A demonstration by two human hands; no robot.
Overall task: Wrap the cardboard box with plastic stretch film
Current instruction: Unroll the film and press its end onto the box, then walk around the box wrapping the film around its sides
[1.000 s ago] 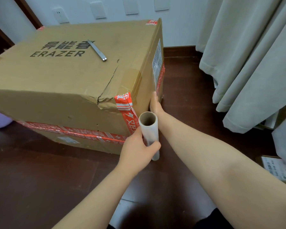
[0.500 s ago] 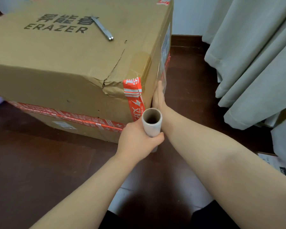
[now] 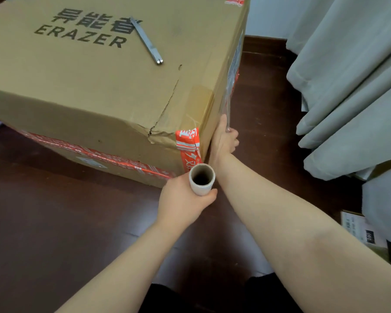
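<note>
A large cardboard box (image 3: 113, 86) sits on a dark floor (image 3: 54, 222); at its near corner the left hand (image 3: 183, 204) grips an upright stretch film roll (image 3: 201, 180), while the right hand (image 3: 224, 143) pinches loose film (image 3: 228, 109) against its right side.

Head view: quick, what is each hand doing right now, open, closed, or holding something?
Left hand: grips the white stretch-film roll on its brown cardboard tube.
Right hand: pinches the clear plastic film end against the brown cardboard box.
</note>
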